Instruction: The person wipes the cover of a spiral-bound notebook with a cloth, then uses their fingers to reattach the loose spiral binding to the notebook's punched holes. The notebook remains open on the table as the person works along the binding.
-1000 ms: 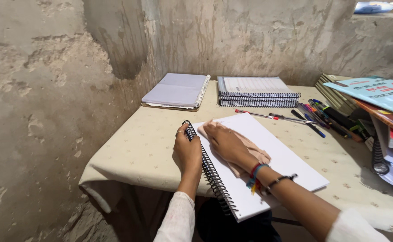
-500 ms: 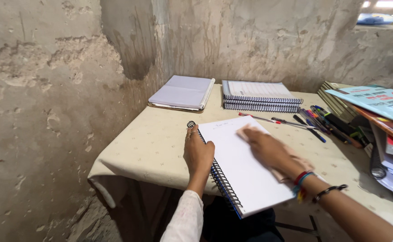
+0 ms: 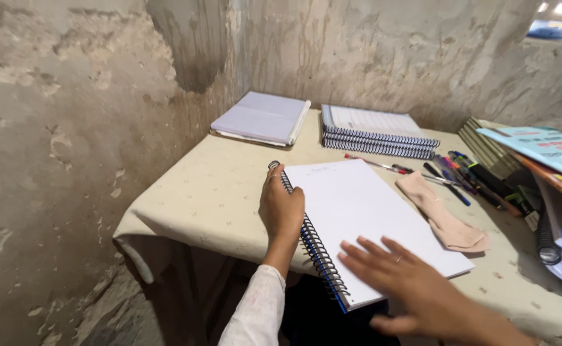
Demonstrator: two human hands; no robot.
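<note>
R hand (image 3: 401,275) slid down page, fingers spread | L hand (image 3: 282,210) flat on notebook (image 3: 365,221) spiral edge

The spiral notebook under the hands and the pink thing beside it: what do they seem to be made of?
The spiral notebook looks like matte white paper, its page flat and unglossy, bound by a dark coil, probably coated wire. The pink thing seems soft knitted fabric, perhaps a sock: it lies limp and slightly creased.

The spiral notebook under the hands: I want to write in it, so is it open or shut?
Open. The spiral notebook shows a blank white page facing up, the left hand on its coil binding.
</note>
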